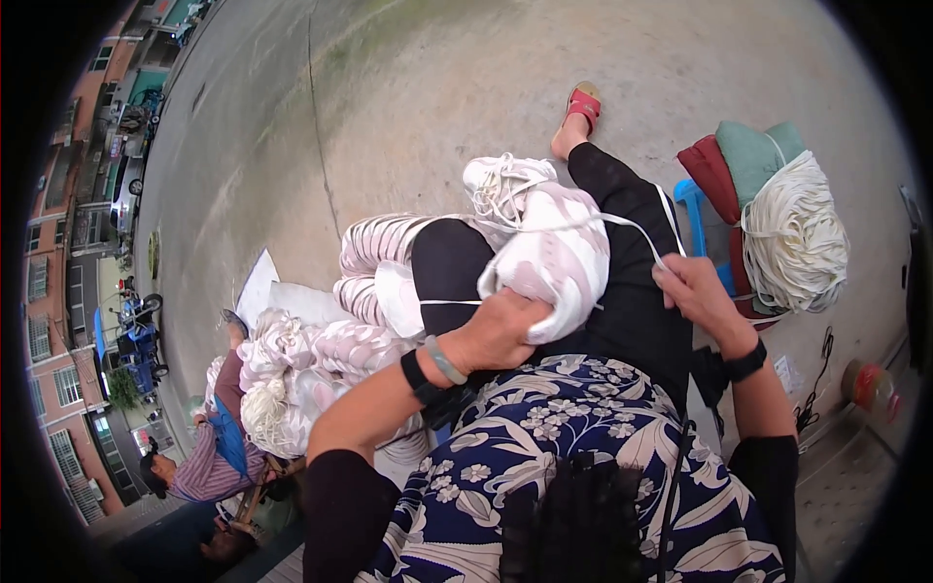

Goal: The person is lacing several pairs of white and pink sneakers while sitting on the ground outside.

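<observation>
Across my lap lies a bundle of white and pale pink patterned cloth (564, 248), rolled thick. My left hand (505, 330) is closed on its near end. A white cord (622, 222) runs over the bundle and out to the right. My right hand (695, 289), raised above my right thigh, pinches that cord between thumb and fingers. At the bundle's far end sits a tangle of white cord (507, 185). Another stretch of cord passes over my dark trouser leg beside the left hand.
Tied pink-and-white cloth bundles (330, 355) are heaped at my left. On the right, a hank of cream cord (799, 233) lies against folded green cloth (758, 160) and a blue plastic stool (692, 209). Farther left sits another person (209, 457); a jar (868, 389) stands at right.
</observation>
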A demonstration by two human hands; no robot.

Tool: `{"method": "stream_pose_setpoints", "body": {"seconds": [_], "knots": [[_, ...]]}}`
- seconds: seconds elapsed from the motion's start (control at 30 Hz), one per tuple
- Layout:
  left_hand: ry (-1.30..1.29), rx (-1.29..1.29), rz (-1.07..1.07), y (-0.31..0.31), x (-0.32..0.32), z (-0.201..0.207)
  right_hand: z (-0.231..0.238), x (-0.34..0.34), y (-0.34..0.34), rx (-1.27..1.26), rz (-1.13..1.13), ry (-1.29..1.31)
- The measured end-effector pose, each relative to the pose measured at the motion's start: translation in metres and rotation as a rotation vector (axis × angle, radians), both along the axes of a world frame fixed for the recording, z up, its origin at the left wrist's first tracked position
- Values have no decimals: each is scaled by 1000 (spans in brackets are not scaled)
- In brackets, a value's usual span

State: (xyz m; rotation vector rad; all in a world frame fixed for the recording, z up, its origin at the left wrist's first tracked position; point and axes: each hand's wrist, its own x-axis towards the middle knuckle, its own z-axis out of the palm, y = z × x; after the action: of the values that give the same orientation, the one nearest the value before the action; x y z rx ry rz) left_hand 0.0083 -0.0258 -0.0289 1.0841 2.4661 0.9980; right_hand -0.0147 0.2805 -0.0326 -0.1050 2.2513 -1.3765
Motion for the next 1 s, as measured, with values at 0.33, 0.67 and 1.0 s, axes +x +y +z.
{"method": "stream_pose_setpoints", "body": {"seconds": [0.33, 0.67, 1.0], "knots": [[186, -383, -38, 61, 15, -42, 15, 77, -8, 45, -10, -146], [116, -376, -177, 71, 13, -40, 7, 79, -6, 307, 133, 564], [464, 24, 60, 22, 12, 8, -14, 24, -70, 478, 230, 738]]}}
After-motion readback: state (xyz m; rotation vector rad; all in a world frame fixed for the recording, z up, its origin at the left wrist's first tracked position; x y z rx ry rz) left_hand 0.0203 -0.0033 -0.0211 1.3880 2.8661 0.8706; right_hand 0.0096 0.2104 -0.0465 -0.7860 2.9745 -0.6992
